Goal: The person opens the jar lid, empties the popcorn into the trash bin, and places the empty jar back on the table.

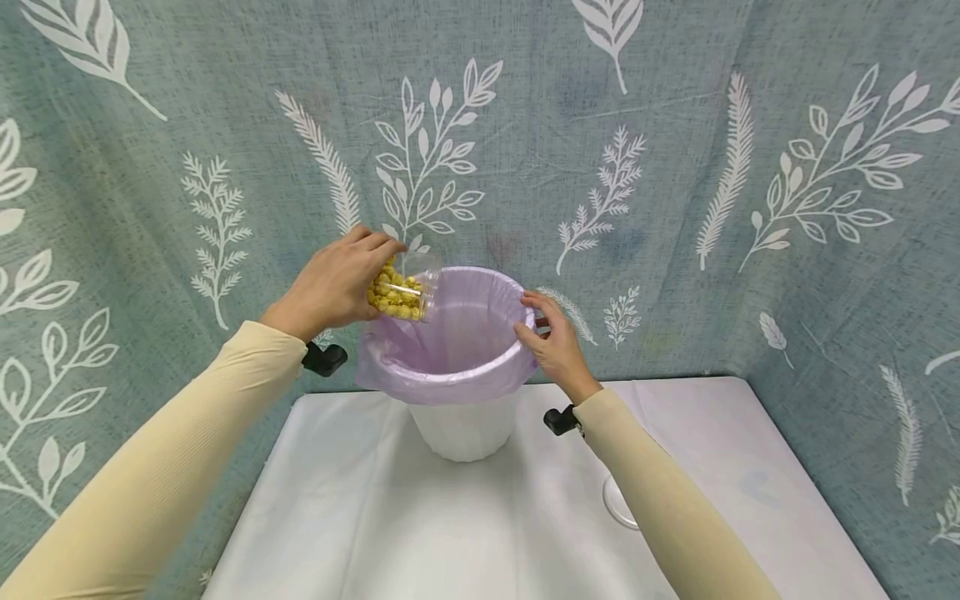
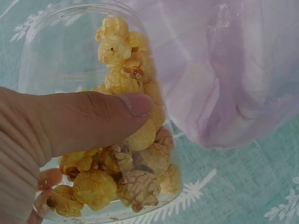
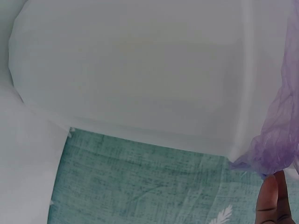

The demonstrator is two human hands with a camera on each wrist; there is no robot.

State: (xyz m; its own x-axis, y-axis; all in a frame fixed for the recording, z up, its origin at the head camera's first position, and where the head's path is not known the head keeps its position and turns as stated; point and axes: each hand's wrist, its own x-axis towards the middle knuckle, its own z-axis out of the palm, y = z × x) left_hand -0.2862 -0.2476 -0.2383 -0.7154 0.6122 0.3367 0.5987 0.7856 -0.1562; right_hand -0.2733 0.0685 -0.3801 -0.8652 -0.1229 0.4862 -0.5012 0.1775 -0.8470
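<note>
My left hand (image 1: 337, 279) grips a clear plastic jar (image 1: 429, 292) of yellow popcorn (image 1: 395, 293), tipped on its side with its mouth toward the trash bin. In the left wrist view the thumb presses across the jar's wall, and popcorn (image 2: 97, 189) lies along its lower side. The white trash bin (image 1: 465, 429) has a purple bag (image 1: 450, 385) folded over its rim. On the bin's right, my right hand (image 1: 558, 342) holds the bagged rim between thumb and fingers. Only some fingertips (image 3: 268, 198) show below the bag in the right wrist view.
The bin is over the far part of a white-covered table (image 1: 442, 533). A round white lid (image 1: 618, 502) lies on the table, partly hidden by the right forearm. Green-blue cloth (image 1: 510, 167) with white leaf prints hangs behind and at the sides.
</note>
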